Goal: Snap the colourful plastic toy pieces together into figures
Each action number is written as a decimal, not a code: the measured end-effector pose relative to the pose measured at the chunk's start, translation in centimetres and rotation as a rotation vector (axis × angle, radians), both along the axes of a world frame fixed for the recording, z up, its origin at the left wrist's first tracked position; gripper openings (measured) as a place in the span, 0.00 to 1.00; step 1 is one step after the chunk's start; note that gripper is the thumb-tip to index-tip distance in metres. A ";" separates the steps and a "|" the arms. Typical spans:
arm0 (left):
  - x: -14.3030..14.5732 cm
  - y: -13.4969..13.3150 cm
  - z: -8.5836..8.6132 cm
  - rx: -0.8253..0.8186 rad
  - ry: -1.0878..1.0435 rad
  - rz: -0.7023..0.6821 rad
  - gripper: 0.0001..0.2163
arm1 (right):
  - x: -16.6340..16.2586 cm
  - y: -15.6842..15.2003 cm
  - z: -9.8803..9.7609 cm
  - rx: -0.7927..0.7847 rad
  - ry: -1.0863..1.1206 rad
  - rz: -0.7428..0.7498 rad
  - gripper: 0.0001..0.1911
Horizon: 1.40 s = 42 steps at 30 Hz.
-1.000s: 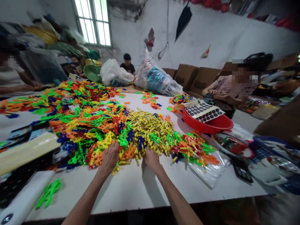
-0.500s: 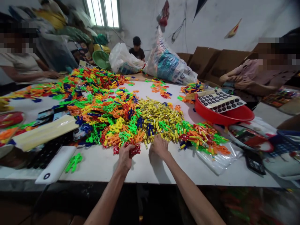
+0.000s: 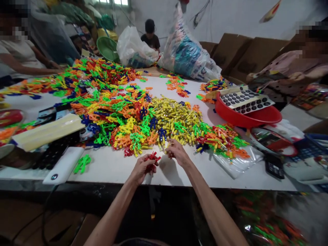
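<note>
Fingers of the left hand are closed around a red toy. It is up over the white table, a little way in from the near edge. The right hand is just beside it, with a small gap between the two. Its fingertips are close together at a small yellow tube, but I cannot tell if they grip it. Both arms reach in over the near edge.

A long strip of white table top shows between that edge and the piles. On the left, a white box has one end right about at the edge, and a green toy lies next to it. On the right, a small heap of toys lies partly on a clear bag.

In front of the hands are the pile of yellow tubes and the big mixed pile, and they touch. More white top shows behind the yellow tubes. A red bowl stands farther right, with a sticker sheet on its rim.
</note>
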<state>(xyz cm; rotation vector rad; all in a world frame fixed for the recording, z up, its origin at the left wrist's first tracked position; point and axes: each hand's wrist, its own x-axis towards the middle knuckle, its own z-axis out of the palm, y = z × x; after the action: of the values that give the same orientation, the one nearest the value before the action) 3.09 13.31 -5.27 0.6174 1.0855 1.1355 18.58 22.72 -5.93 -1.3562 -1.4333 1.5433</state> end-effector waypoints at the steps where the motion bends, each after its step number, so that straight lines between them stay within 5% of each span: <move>1: 0.0 -0.1 0.1 0.016 -0.002 -0.048 0.09 | 0.1 -0.7 0.1 -0.069 0.180 0.021 0.20; 5: 0.1 -0.3 0.4 0.059 -0.030 -0.130 0.10 | 0.3 -2.5 0.4 -0.234 0.454 0.126 0.15; 22: 0.1 -0.2 0.3 0.122 -0.026 -0.269 0.15 | 1.2 -3.8 -0.3 -0.368 0.585 0.137 0.14; 29: 1.0 0.6 -0.6 0.117 0.192 -0.231 0.16 | 1.5 -4.6 0.4 0.044 0.292 0.012 0.13; 33: 2.5 2.5 -0.8 0.138 0.276 -0.241 0.15 | 3.9 -3.1 0.1 0.082 0.207 -0.106 0.13; 36: 3.0 5.0 -0.1 0.341 0.569 -0.153 0.12 | 9.0 0.1 1.2 0.206 0.099 -0.440 0.16; 39: 2.7 8.0 1.0 0.438 1.114 -0.008 0.07 | 14.2 3.5 3.0 0.464 -0.286 -0.821 0.18; 42: 2.7 10.7 1.8 0.367 1.528 0.019 0.10 | 14.4 5.1 3.7 0.591 -0.764 -0.829 0.19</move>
<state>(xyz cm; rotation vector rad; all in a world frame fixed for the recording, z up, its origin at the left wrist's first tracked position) 5.80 23.97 -3.52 1.9176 2.1291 0.7503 33.02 27.78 -2.18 -1.8657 -1.2775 0.0402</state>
